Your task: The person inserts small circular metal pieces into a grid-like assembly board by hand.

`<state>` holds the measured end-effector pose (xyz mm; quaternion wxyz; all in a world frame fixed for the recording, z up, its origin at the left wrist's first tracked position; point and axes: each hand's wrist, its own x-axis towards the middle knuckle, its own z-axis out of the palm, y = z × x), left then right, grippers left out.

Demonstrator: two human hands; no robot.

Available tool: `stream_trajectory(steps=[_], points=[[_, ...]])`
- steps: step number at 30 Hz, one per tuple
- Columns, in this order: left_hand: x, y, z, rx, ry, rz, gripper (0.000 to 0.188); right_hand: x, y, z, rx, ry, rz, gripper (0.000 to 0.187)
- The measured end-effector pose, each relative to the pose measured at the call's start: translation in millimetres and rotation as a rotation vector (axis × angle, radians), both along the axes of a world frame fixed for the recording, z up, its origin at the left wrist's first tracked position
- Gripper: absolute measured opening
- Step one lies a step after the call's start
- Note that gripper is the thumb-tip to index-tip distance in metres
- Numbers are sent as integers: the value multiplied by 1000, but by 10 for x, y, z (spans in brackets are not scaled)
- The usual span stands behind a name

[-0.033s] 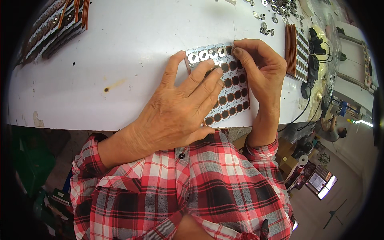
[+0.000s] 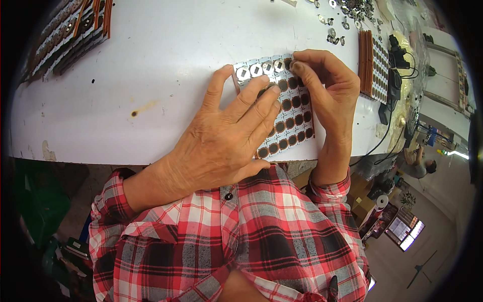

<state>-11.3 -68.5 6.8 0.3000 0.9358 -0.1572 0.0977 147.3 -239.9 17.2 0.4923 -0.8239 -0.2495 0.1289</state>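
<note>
My left hand [image 2: 214, 133] lies over the board [image 2: 296, 111], its fingers spread apart: the forefinger reaches to the upper left corner, and the middle ones rest on the face, hiding part of the rows. The board sits flat on the white bench [image 2: 166, 65], close to the edge nearest me, slightly turned. Along its far row I see four silver pieces [image 2: 256, 69] with diamond-shaped openings, and a dark round spot at the right end; the nearer rows show black discs [image 2: 287, 104] in coppery rims. My right hand [image 2: 332, 88] is at that far right corner, thumb and forefinger tips near each other; I cannot tell whether they are clamped on anything. Beyond it, loose metal pieces [image 2: 354, 9] lie heaped and scattered. One stack of boards [image 2: 366, 65] stands to my right, another stack [image 2: 70, 38] at the far left.
</note>
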Motion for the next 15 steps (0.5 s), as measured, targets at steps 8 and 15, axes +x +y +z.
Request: stream_trajectory(steps=[8, 15], points=[[13, -21, -16, -16, 11, 7, 86, -60, 11, -49, 22, -56, 4, 13], [24, -18, 0, -14, 11, 0, 88, 12, -3, -94, -8, -192, 57, 12]])
